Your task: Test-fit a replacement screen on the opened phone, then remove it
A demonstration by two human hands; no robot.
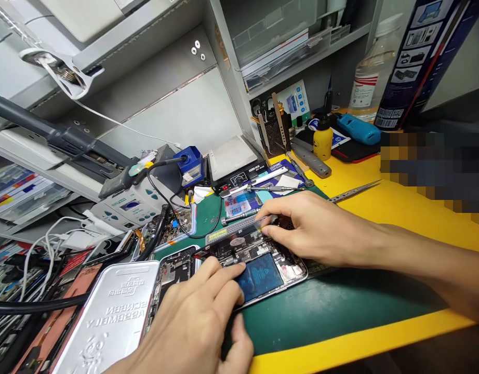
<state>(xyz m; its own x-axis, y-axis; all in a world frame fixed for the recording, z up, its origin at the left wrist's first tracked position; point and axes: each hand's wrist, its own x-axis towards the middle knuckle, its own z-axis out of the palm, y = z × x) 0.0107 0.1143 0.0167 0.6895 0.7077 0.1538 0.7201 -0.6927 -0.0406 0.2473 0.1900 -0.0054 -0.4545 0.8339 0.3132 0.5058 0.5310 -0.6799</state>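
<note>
An opened phone (263, 278) lies on the green mat (341, 306), its inner parts and a dark blue battery showing. Its screen panel (239, 240) stands tilted up along the far edge. My right hand (297, 226) pinches the right end of this panel between thumb and fingers. My left hand (212, 296) rests over the phone's left part, fingers bent and apart, with fingertips at the battery's upper left; what its fingers press on is partly hidden. Left of the phone is another opened device (177, 270), partly behind my left hand.
A white embossed tray (110, 311) lies at the left, near a grey soldering station (128, 205). Behind are a heating plate (237, 163), screwdrivers (276, 188), a yellow bottle (322, 139) and tweezers (352, 192). A blurred patch covers the right edge.
</note>
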